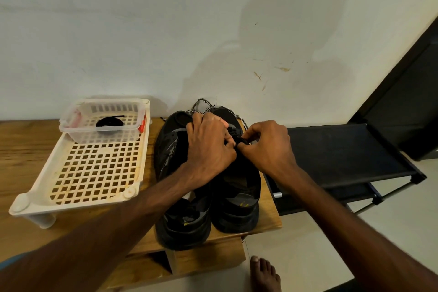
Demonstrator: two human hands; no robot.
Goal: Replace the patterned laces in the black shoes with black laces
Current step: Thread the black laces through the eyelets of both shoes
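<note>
Here, the grip of our right hand (265, 147) is pinching a short stretch of flat black lace (242, 141) between thumb and curled forefinger, just above the eyelets of the right-side black mesh shoe (237, 197). Our left hand (208, 147) is meeting it there, its fingers curling down and holding that shoe's front. The second black shoe (170, 149) is standing against it, both with heels toward us on the brown wooden surface (23, 149). Speckled black-and-white patterned laces (203, 104) are lying loose behind the toes. Well to the left, a white plastic lattice rack (94, 173) is carrying a clear plastic tub (71, 125) holding a coiled black lace (109, 123).
</note>
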